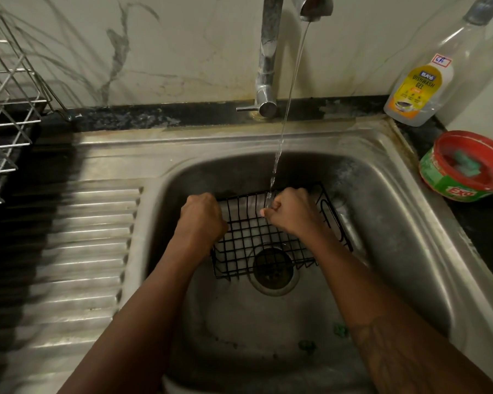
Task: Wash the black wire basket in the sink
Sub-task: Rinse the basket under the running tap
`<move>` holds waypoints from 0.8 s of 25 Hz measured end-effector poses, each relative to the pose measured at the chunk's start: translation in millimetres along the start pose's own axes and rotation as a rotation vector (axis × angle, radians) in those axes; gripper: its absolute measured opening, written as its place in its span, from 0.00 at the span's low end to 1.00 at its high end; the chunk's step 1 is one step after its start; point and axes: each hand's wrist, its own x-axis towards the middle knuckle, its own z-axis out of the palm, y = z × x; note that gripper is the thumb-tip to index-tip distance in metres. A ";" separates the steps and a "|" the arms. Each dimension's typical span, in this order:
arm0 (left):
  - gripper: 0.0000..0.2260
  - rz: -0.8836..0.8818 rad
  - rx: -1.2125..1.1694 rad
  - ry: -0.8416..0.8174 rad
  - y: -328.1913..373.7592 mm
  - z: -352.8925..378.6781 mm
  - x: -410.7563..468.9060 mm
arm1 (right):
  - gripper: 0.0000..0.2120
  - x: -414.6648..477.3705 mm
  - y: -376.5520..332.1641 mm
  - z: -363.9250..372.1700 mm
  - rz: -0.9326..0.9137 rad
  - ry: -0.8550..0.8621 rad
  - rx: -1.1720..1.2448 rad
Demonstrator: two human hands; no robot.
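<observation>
The black wire basket (256,237) sits tilted in the steel sink (382,200), above the drain (272,268). My left hand (201,217) grips the basket's left side. My right hand (289,213) is closed on its upper rim, where a thin stream of water (285,109) from the tap (268,52) lands. Parts of the basket's left and right sides are hidden behind my hands and forearms.
A ribbed steel drainboard (77,251) lies left of the bowl, with a wire dish rack (9,109) at far left. A dishwash gel bottle (421,86) and a red-rimmed tub holding a green scrubber (464,166) stand at the right. Small green bits lie on the sink floor (339,329).
</observation>
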 end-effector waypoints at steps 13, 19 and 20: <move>0.13 0.047 0.108 0.002 8.8 2.0 -13.7 | 0.09 -7.7 -8.7 -1.8 -0.008 -0.062 -0.011; 0.16 0.161 0.342 0.145 7.7 -2.8 -17.8 | 0.12 -14.4 7.6 -1.7 0.061 0.107 -0.162; 0.25 0.242 0.329 0.131 7.7 -0.6 -14.3 | 0.13 -14.1 3.7 2.8 -0.029 0.066 -0.193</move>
